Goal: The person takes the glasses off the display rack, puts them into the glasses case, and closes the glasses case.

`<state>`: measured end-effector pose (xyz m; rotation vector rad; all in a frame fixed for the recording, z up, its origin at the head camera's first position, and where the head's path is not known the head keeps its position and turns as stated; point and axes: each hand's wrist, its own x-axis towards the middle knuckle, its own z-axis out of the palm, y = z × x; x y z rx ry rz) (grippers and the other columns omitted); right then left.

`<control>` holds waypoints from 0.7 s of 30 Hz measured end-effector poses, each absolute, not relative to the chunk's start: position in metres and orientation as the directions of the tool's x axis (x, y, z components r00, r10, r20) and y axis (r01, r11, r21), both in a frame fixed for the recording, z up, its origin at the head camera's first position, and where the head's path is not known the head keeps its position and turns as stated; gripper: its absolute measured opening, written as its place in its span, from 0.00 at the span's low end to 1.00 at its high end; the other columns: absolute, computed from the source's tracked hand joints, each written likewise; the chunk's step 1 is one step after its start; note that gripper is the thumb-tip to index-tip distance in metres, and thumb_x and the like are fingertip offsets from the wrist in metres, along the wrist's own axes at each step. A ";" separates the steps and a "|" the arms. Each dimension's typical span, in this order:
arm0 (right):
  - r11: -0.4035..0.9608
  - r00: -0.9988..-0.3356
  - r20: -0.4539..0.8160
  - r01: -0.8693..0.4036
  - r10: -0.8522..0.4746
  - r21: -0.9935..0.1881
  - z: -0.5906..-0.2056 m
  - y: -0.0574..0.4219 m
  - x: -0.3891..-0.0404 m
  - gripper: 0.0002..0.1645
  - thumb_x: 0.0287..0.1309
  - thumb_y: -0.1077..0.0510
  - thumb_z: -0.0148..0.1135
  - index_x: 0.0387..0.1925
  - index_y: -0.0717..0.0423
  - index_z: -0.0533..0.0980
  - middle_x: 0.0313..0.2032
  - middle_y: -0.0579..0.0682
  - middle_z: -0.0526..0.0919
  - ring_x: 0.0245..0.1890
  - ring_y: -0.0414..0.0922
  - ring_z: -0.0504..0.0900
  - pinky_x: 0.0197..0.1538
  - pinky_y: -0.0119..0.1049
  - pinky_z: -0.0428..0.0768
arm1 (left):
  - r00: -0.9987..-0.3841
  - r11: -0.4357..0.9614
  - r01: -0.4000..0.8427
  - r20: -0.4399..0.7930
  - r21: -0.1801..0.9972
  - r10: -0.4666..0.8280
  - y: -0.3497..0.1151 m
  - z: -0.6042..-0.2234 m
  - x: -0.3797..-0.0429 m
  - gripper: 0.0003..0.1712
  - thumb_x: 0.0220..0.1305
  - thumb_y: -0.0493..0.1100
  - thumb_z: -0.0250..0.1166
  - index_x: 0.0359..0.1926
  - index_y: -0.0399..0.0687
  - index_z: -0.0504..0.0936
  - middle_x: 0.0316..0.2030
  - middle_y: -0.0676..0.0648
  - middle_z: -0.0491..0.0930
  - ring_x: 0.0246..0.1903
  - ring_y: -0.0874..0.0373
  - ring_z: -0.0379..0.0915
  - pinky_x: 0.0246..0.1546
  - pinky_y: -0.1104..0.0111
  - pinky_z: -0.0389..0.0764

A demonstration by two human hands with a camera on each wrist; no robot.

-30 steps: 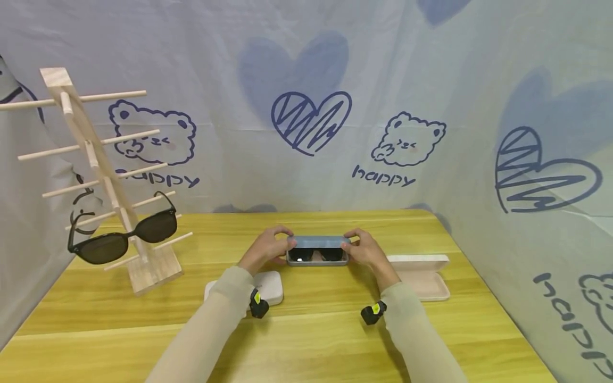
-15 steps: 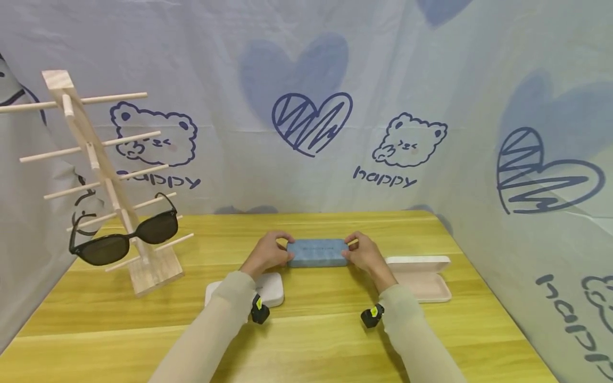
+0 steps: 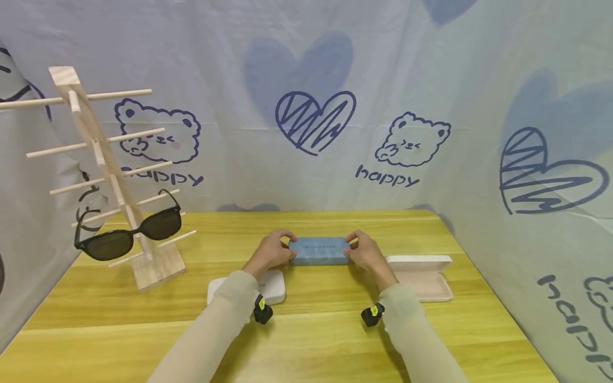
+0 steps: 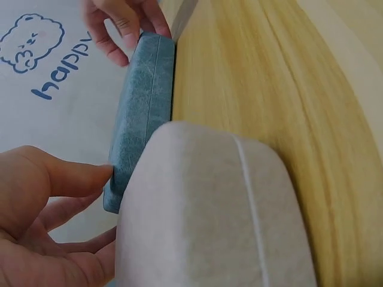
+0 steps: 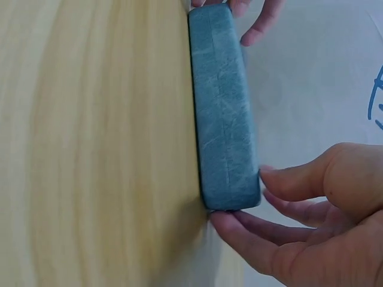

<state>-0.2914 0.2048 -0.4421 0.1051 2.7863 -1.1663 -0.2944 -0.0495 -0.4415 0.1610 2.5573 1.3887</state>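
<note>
A blue glasses case (image 3: pixel 320 251) lies closed on the table, its long side towards me; its inside is hidden. My left hand (image 3: pixel 271 251) holds the left end, thumb (image 4: pixel 90 177) on the near edge and fingers at the end and back. At the other end, my right hand (image 3: pixel 367 254) grips it between thumb and fingers, as the right wrist view of the case (image 5: pixel 222 113) shows. Below my left wrist lies a white case (image 3: pixel 274 287), closed and partly covered by the sleeve.
To the right, an open white glasses case (image 3: pixel 431 287) lies beside my right forearm. A wooden peg stand (image 3: pixel 115 183) rises on the left, with black sunglasses (image 3: pixel 162 223) hanging on it. A printed cloth (image 3: pixel 230 159) hangs behind the table (image 3: pixel 311 340).
One second ago the blue case's lid was partly raised, with dark sunglasses visible inside. The lid then came down; both hands stay at the ends. The view has shifted slightly.
</note>
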 end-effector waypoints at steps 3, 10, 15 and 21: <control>0.744 -0.992 -0.125 0.084 0.000 -0.663 -0.438 0.202 -0.290 0.19 0.68 0.62 0.64 0.58 0.62 0.74 0.55 0.66 0.83 0.54 0.58 0.82 0.53 0.48 0.82 | -0.968 0.570 0.003 -0.140 0.822 0.207 -0.049 -0.440 -0.293 0.20 0.68 0.37 0.67 0.60 0.46 0.80 0.51 0.35 0.82 0.35 0.46 0.83 0.34 0.65 0.79; 0.771 -0.996 -0.084 0.031 -0.029 -0.636 -0.423 0.195 -0.285 0.30 0.70 0.59 0.62 0.69 0.62 0.68 0.68 0.70 0.73 0.67 0.65 0.74 0.67 0.60 0.75 | -0.977 0.603 0.055 -0.081 0.796 0.195 -0.053 -0.431 -0.289 0.22 0.69 0.39 0.66 0.63 0.46 0.79 0.62 0.34 0.78 0.59 0.39 0.77 0.56 0.48 0.80; 0.724 -0.998 -0.029 -0.022 -0.058 -0.690 -0.411 0.187 -0.284 0.28 0.71 0.59 0.61 0.68 0.61 0.70 0.69 0.69 0.72 0.67 0.66 0.74 0.67 0.59 0.76 | -0.977 0.580 0.079 -0.052 0.811 0.205 -0.059 -0.419 -0.285 0.23 0.71 0.40 0.65 0.65 0.49 0.78 0.65 0.34 0.75 0.62 0.39 0.75 0.60 0.46 0.79; 0.666 -0.996 -0.015 -0.046 -0.086 -0.745 -0.397 0.174 -0.282 0.25 0.71 0.58 0.62 0.67 0.57 0.73 0.69 0.67 0.73 0.68 0.66 0.74 0.69 0.58 0.75 | -0.975 0.596 0.119 -0.019 0.794 0.220 -0.074 -0.402 -0.279 0.24 0.72 0.41 0.65 0.67 0.50 0.77 0.67 0.33 0.74 0.63 0.38 0.76 0.60 0.47 0.81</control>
